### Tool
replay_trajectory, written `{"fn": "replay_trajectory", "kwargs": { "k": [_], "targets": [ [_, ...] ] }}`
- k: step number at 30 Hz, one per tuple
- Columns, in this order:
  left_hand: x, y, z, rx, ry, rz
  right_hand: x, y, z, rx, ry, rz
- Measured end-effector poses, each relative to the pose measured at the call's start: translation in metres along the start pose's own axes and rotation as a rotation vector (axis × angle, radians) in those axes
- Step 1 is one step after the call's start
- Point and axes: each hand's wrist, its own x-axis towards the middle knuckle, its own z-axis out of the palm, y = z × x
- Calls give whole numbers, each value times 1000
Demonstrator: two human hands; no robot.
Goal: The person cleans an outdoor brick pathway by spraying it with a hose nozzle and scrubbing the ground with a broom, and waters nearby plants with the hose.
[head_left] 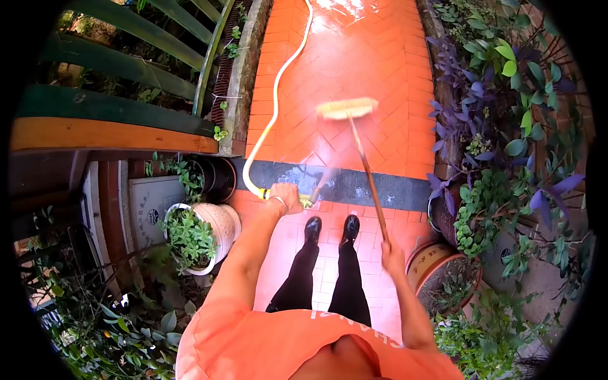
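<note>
My left hand (286, 198) is closed around the nozzle end of a pale yellow garden hose (274, 101). Water sprays from the nozzle (306, 202) up and forward over the paving. From there the hose curves left and away up the path. My right hand (392, 256) grips the wooden handle of a push broom (367, 168). The broom's pale, wide head (347, 109) rests on or just above the orange tiles, slightly blurred. Wet patches shine on the dark stone strip (380, 188) and farther along the path.
Orange herringbone tiles (405, 114) run ahead between planted borders. On the left stand a green slatted bench (114, 63) and a white pot (218, 231) with leafy plants. To the right are purple-leaved plants (468, 114) and a round brown pot (430, 266). My black boots (350, 228) stand on wet tiles.
</note>
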Motion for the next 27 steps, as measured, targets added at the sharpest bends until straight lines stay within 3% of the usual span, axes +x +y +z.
{"fn": "replay_trajectory", "kwargs": {
  "k": [3,6,10,15,17,20,23,27],
  "targets": [
    [-6,-8,-9,-35,31,-27,-1,-23,-18,54,34,14],
    [-3,-26,-6,-115,34,-51,-124,37,-19,48,50,43],
    [-2,-30,3,-97,30,5,-236,55,-23,45,81,163],
    [5,-8,14,-81,10,117,-157,63,0,30,106,51],
    [4,7,21,-104,-19,135,-74,30,-1,175,23,317],
    [11,16,25,-105,12,136,24,-30,-34,277,34,342],
    [12,4,10,-94,9,104,-30,42,-32,219,120,136],
    [6,-16,-1,-107,-63,58,-217,46,-38,15,204,111]
  ]
}}
